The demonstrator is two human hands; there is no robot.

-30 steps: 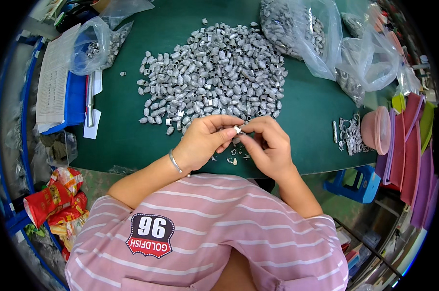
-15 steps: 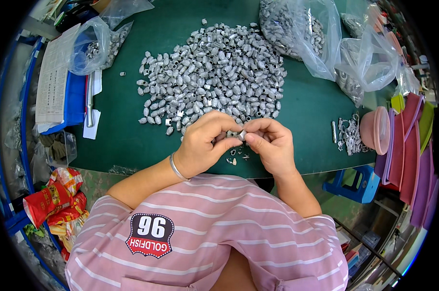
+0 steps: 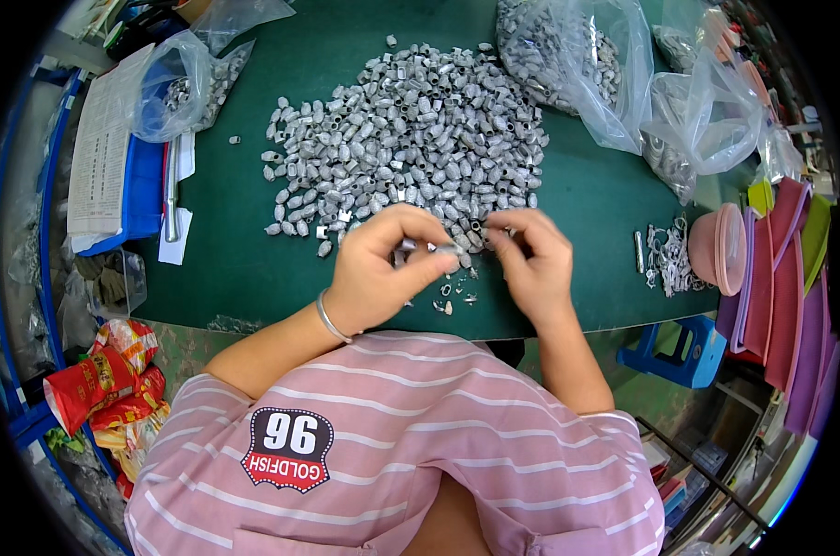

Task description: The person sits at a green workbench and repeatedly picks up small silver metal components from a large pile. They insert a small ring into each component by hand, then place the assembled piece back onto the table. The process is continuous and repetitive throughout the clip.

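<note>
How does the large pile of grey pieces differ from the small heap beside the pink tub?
The grey pile is far larger than the small heap. The pile lies centrally, the heap at right beside the pink tub. The pile's pieces look chunky and rounded; the heap's look thin and looped. Both sit loose on the green table.

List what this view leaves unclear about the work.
Head view: grey piece in left hand, blurred, partly covered by that hand.
Head view: whether right hand holds anything; blurred fingers obscure it.
Head view: pale scraps, too small to identify.
</note>
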